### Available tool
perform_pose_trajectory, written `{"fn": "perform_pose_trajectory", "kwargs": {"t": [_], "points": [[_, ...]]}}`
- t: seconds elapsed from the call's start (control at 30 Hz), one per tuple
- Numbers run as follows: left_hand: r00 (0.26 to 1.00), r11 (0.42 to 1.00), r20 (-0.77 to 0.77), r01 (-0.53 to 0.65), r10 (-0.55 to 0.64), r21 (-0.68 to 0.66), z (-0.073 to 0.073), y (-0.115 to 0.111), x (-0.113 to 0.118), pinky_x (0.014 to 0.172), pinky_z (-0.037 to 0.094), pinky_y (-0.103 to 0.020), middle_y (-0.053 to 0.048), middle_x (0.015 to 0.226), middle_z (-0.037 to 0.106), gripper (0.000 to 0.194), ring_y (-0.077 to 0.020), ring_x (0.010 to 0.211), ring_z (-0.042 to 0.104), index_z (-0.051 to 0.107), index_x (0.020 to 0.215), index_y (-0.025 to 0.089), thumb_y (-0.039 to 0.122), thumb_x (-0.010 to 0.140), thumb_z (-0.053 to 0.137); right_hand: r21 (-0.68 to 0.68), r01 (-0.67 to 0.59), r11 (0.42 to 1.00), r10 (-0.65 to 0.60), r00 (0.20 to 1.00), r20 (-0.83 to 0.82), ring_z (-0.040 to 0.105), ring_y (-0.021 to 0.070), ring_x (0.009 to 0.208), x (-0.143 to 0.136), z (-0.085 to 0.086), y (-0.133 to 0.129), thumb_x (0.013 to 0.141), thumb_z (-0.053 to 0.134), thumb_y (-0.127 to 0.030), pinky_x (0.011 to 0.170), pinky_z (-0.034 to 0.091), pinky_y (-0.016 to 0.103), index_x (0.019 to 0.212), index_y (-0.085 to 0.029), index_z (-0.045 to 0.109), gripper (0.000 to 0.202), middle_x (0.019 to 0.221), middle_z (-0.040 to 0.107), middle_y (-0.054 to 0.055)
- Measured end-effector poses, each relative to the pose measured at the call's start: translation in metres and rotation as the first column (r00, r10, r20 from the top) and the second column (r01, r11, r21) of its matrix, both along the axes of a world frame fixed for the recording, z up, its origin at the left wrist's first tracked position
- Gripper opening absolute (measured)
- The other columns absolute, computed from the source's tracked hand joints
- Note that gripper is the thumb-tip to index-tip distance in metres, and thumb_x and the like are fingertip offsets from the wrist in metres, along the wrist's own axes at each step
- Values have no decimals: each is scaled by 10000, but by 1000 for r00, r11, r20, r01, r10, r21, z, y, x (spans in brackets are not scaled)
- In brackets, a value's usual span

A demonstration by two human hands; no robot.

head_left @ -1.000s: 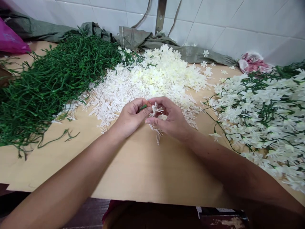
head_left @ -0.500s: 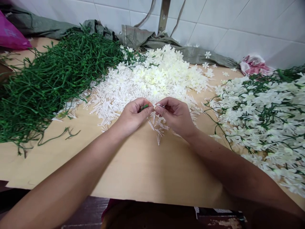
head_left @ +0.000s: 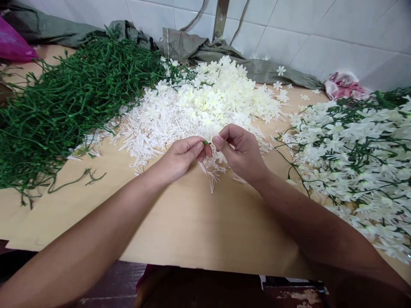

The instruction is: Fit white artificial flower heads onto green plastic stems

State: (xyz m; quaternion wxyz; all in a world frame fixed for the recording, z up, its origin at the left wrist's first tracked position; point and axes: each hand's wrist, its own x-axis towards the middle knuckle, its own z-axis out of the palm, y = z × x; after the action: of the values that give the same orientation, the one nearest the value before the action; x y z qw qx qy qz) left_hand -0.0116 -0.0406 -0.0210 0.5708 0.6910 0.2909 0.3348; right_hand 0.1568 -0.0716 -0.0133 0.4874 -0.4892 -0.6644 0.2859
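My left hand (head_left: 188, 155) is closed in a pinch on a green plastic flower stem (head_left: 206, 142), whose tip shows between thumb and forefinger. Just to its right, my right hand (head_left: 240, 147) has thumb and forefinger pressed together; what they hold, if anything, is too small to make out. Both hands hover over the near edge of a heap of thin white stamen pieces (head_left: 141, 134). Behind them lie piled white and pale yellow flower petals (head_left: 221, 94).
Green stems (head_left: 77, 94) form a large heap on the left. Stems with white flowers on them (head_left: 359, 149) are piled on the right. A grey cloth (head_left: 183, 45) runs along the tiled wall, with a pink bag (head_left: 14, 42) at the left. Brown board (head_left: 192, 222) covers the table.
My right hand has drawn slightly away from my left, so the fingertips that met are now a little apart. The green stem's tip now shows between them.
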Motion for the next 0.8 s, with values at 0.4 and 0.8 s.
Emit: {"fn": "perform_pose_trajectory", "kwargs": {"t": [0.4, 0.8], "points": [[993, 994, -48, 107, -106, 24, 3, 0, -2, 584, 304, -255, 26, 594, 403, 377, -96, 576, 371, 537, 688, 148, 453, 892, 453, 19, -35, 999, 35, 999, -2, 370, 70, 532, -3, 0, -2, 823, 626, -376, 504, 323, 244, 647, -198, 440, 312, 569, 444, -46], [992, 992, 12, 123, -123, -29, 6, -3, -3, 528, 231, -248, 37, 575, 354, 401, -81, 541, 302, 520, 661, 148, 483, 877, 481, 17, -55, 998, 55, 998, -18, 410, 87, 577, -3, 3, -7, 835, 601, -403, 549, 345, 267, 660, -199, 449, 308, 600, 460, -33]]}}
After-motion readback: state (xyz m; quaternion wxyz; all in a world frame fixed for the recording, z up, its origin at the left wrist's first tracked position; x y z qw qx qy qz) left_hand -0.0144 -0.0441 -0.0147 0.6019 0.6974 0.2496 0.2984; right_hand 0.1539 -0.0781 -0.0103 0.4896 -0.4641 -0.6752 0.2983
